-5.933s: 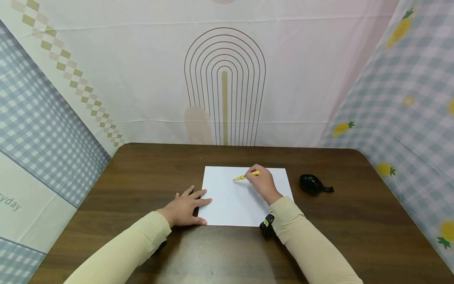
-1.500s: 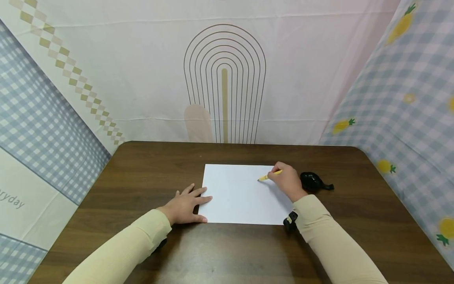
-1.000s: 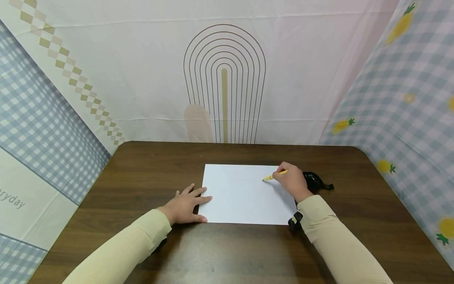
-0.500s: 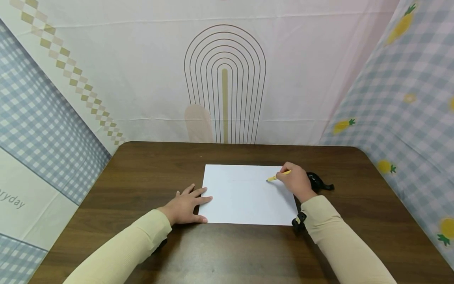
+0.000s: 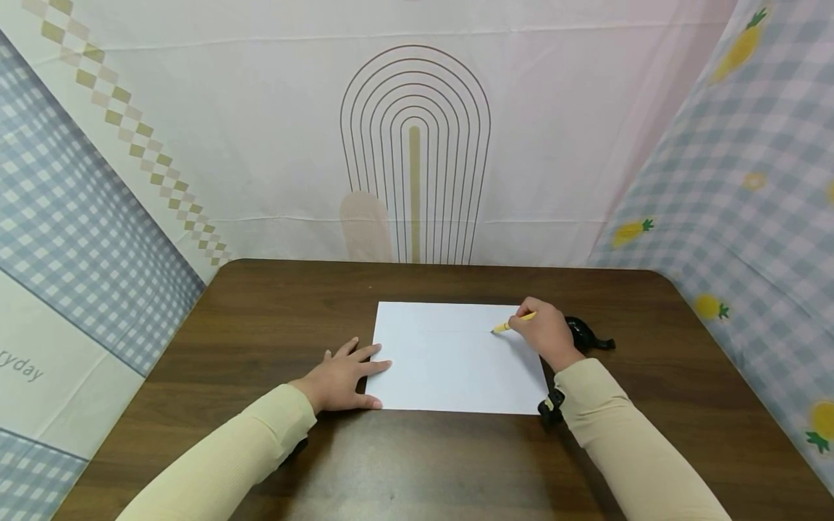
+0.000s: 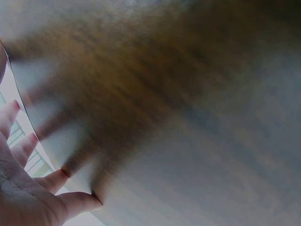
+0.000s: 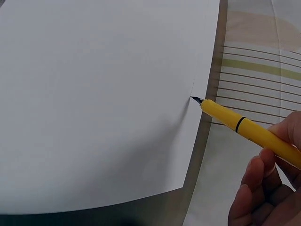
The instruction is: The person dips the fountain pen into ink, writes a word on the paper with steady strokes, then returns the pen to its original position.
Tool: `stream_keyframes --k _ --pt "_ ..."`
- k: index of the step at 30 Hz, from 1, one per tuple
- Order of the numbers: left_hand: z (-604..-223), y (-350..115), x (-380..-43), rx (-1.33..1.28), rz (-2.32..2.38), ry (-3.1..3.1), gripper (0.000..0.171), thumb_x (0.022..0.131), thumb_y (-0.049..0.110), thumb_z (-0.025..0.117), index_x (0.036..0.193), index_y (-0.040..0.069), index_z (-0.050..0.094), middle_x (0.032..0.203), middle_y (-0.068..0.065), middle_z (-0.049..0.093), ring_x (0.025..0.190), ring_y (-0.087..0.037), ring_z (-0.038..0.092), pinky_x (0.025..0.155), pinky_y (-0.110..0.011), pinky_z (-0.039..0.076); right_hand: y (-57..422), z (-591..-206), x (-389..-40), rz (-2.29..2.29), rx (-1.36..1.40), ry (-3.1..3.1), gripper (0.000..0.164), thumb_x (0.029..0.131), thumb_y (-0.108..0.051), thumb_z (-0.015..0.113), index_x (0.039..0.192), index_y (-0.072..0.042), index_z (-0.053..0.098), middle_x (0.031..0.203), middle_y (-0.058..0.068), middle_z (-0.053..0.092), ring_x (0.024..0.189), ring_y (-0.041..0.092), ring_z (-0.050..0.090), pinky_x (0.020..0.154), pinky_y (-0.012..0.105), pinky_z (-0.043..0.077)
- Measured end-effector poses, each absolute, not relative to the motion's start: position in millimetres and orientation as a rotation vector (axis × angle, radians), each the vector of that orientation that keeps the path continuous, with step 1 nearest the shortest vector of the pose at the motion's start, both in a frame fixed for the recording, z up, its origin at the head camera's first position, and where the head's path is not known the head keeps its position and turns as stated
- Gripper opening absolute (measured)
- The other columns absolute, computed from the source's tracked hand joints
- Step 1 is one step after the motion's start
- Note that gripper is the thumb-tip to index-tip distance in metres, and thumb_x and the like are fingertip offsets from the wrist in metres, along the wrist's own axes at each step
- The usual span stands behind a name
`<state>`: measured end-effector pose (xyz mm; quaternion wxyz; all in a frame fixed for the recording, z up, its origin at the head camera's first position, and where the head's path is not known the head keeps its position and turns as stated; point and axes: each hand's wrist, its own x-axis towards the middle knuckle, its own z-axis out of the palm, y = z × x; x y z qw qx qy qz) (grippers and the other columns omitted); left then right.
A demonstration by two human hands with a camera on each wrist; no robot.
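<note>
A white sheet of paper (image 5: 449, 369) lies on the brown table, a faint thin line running across its upper part. My right hand (image 5: 546, 329) pinches a yellow fountain pen (image 7: 254, 132); in the right wrist view its dark nib meets the paper at the end of that line. With fingers spread, my left hand (image 5: 339, 380) rests at the sheet's left edge, thumb and fingertips on or beside it. The left wrist view shows the left fingers (image 6: 51, 181) stretched out over the table.
A black glossy object with a short curved tail (image 5: 586, 334) sits right of the paper, partly hidden behind the right hand. The wooden table (image 5: 280, 304) reaches back to a white printed cloth (image 5: 260, 145). Checked cloths hang at both sides.
Over the last several seconds the right hand has slid rightward with the fountain pen, a faint line now trailing behind the nib. It slows at the end. The left hand stays put.
</note>
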<state>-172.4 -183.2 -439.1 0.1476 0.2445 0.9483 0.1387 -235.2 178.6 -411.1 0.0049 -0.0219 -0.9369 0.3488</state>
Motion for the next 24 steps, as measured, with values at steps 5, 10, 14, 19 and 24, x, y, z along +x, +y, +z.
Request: stream_keyframes --k 5,10,14,19,24 --pt "-441.0 -183.7 -173.4 0.710 0.384 2.737 0.072 0.081 0.054 0.070 0.145 0.029 0.048 0.157 -0.005 0.029 0.144 -0.044 0.015 0.100 -0.075 0.021 178.6 -409.9 -235.9 1.061 -0.070 -2.951 0.012 0.089 -0.018 0.063 0.087 -0.006 0.061 0.092 0.014 0.063 0.074 0.023 0.049 0.059 0.028 0.039" --pt "-441.1 -183.9 -173.8 0.711 0.386 2.738 0.072 0.081 0.054 0.070 0.144 0.029 0.048 0.157 -0.005 0.029 0.144 -0.044 0.015 0.100 -0.075 0.020 178.6 -409.5 -236.4 1.068 -0.079 -2.955 0.012 0.089 -0.018 0.063 0.088 -0.006 0.061 0.093 0.015 0.063 0.074 0.023 0.050 0.059 0.028 0.039" --pt "-440.2 -183.8 -173.0 0.706 0.394 2.733 0.072 0.081 0.054 0.070 0.144 0.029 0.048 0.157 -0.005 0.029 0.144 -0.044 0.014 0.101 -0.075 0.020 178.0 -409.5 -235.9 1.098 -0.077 -2.939 0.012 0.088 -0.017 0.063 0.088 -0.006 0.061 0.093 0.015 0.063 0.074 0.023 0.049 0.060 0.028 0.040" --pt "-439.7 -183.7 -172.2 0.696 0.398 2.734 0.071 0.082 0.053 0.070 0.144 0.029 0.048 0.157 -0.004 0.029 0.144 -0.044 0.014 0.101 -0.075 0.019 176.6 -410.1 -235.5 1.143 -0.093 -2.907 0.012 0.086 -0.017 0.062 0.090 -0.005 0.063 0.092 0.014 0.062 0.074 0.022 0.049 0.060 0.028 0.040" --pt "-439.7 -183.3 -171.7 0.692 0.408 2.728 0.071 0.082 0.053 0.071 0.144 0.029 0.048 0.157 -0.004 0.029 0.144 -0.044 0.014 0.101 -0.075 0.018 176.0 -411.5 -235.2 1.177 -0.125 -2.891 0.016 0.088 -0.018 0.063 0.094 -0.004 0.063 0.096 0.015 0.062 0.079 0.023 0.050 0.063 0.029 0.042"
